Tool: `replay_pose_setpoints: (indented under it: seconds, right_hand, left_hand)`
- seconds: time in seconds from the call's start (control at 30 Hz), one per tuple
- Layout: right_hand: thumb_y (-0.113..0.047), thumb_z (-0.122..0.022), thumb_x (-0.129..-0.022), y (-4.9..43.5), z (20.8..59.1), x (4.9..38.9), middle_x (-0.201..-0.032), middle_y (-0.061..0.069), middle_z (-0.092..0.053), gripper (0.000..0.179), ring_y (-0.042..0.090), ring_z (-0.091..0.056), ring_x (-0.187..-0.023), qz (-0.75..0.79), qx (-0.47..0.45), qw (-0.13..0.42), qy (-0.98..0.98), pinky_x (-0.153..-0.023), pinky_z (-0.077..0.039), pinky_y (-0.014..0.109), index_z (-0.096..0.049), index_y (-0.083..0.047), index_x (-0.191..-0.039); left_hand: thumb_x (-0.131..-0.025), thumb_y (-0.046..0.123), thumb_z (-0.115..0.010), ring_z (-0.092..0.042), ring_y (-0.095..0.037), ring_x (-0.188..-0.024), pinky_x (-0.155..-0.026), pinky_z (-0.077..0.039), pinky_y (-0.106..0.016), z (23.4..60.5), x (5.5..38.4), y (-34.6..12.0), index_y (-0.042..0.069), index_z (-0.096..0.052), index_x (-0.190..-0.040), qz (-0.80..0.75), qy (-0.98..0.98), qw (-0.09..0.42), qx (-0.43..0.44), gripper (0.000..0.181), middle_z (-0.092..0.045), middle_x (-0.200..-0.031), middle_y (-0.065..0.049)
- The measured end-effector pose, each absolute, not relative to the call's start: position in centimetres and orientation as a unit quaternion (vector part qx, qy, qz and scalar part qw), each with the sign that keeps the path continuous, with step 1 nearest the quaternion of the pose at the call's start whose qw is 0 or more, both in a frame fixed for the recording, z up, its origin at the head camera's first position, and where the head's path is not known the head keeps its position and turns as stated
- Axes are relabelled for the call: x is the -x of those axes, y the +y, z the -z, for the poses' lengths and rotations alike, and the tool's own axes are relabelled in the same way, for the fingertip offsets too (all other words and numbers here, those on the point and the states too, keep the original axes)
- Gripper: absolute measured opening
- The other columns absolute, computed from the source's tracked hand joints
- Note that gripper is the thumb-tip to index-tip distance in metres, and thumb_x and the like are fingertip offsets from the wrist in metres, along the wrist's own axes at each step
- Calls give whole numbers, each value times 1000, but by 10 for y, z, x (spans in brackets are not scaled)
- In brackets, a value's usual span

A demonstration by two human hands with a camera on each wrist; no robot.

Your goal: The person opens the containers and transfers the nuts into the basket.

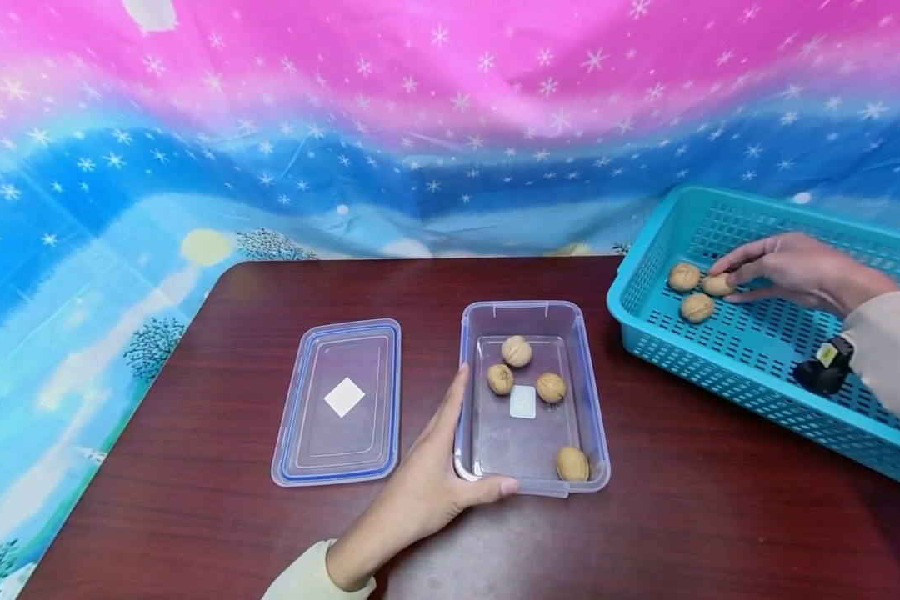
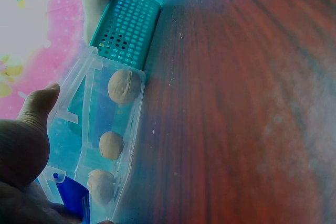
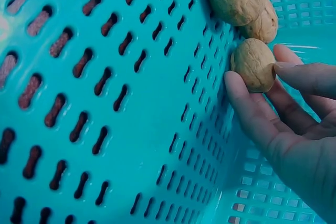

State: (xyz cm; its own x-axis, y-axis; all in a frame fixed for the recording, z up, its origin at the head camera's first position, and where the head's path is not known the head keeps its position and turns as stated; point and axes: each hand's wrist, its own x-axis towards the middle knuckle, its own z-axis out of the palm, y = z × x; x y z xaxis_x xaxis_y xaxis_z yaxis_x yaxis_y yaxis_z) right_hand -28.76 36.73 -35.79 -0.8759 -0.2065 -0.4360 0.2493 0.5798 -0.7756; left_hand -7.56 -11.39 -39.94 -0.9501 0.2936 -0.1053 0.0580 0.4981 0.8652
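Four walnuts [image 1: 517,351] are already in the box [image 1: 521,446] — my left hand [image 1: 431,479] grips its near-left corner. Three are left in the basket [image 1: 705,368], one pinched in my right hand [image 1: 798,271]. The lid [image 1: 345,437] lies off, beside the box.

No readable text or numbers.

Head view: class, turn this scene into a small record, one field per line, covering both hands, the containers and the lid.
Left hand: holds the clear box by its near left corner
Right hand: pinches a walnut inside the teal basket
Box contents: four walnuts
Basket contents: three walnuts, including the pinched one
Lid: off, lying on the table left of the box
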Motion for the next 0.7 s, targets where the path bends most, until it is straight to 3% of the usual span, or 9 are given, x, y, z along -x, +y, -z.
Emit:
replay_pose_setpoints:
  seconds: [0.03,0.13,0.23,0.37,0.7]
  right_hand:
    - [-2,-44,-110,368,358,287,-167,36,-11,34,-11,-60,-93,456,-12,247,855,-100,-59,39,-67,-9,-135]
    - [-7,-48,-110,368,358,286,-162,31,-25,31,-9,-61,-94,452,-10,241,859,-100,-59,40,-68,-10,-133]
    - [-12,-53,-109,370,358,287,-143,8,-50,27,-7,-62,-97,445,-12,235,864,-99,-59,40,-69,-14,-131]
    - [-17,-59,-108,372,360,288,-120,-17,-53,24,-7,-62,-98,443,-14,233,866,-99,-59,40,-70,-16,-129]
    - [-22,-61,-107,376,360,289,-117,-18,-54,23,-8,-61,-98,444,-18,233,865,-100,-59,40,-68,-19,-129]
  left_hand:
    - [-75,44,-94,-21,-15,-159,-128,-24,-52,400,76,-114,39,-3,-169,-490,857,120,-102,131,-8,-175,14]
    - [-75,44,-94,-21,-15,-159,-128,-24,-53,400,76,-114,39,-3,-169,-490,857,120,-102,130,-8,-175,14]
    - [-75,44,-94,-21,-15,-160,-128,-24,-53,400,76,-114,39,-3,-169,-490,857,120,-103,130,-9,-175,14]
    - [-75,44,-94,-21,-15,-159,-128,-24,-53,400,76,-114,39,-3,-169,-491,857,119,-103,130,-9,-175,13]
    - [-75,44,-94,-21,-15,-159,-128,-24,-52,400,76,-114,39,-3,-169,-491,856,118,-106,131,-9,-175,12]
